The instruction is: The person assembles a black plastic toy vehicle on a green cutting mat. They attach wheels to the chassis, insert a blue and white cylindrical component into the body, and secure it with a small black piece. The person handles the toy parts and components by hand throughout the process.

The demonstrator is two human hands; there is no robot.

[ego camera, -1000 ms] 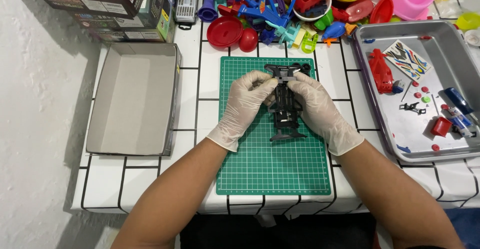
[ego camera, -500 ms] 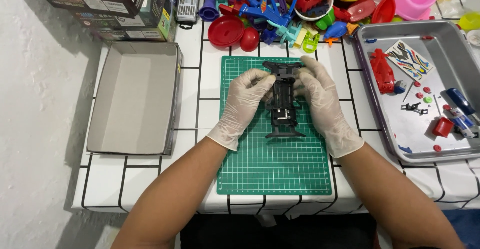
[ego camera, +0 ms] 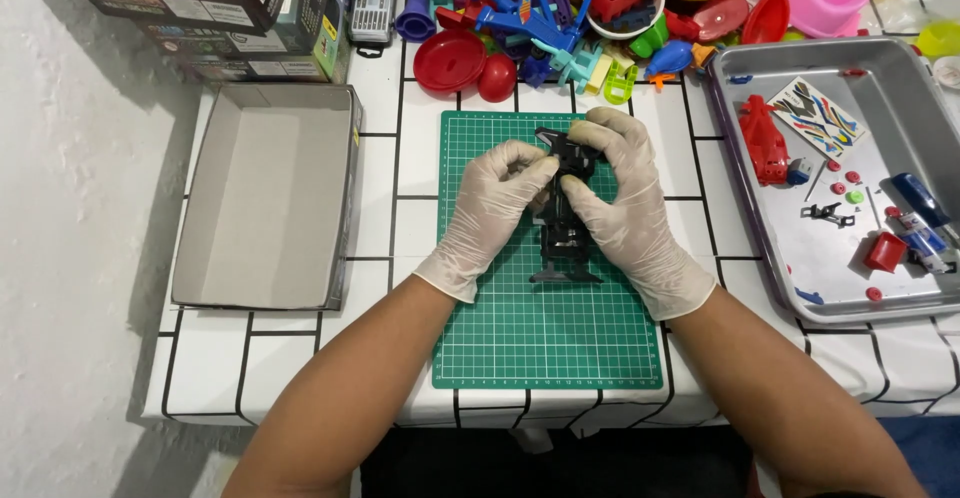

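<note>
A black toy car chassis (ego camera: 563, 238) lies lengthwise on a green cutting mat (ego camera: 545, 338). My left hand (ego camera: 490, 213), in a pale glove, grips the chassis from its left side near the far end. Wearing the same kind of glove, my right hand (ego camera: 630, 208) clasps the chassis from the right, thumb pressed on its top middle. The near end of the chassis sticks out below both hands; its middle is hidden by my fingers.
An open grey cardboard box lid (ego camera: 265, 198) lies to the left. A metal tray (ego camera: 850, 258) on the right holds a red car body (ego camera: 765, 138), a sticker sheet (ego camera: 818, 116) and small parts. Colourful plastic toys (ego camera: 600, 8) and boxes (ego camera: 210, 3) crowd the far edge.
Both hands have shifted slightly on the chassis, closing in over its far and middle part. The chassis stays on the mat.
</note>
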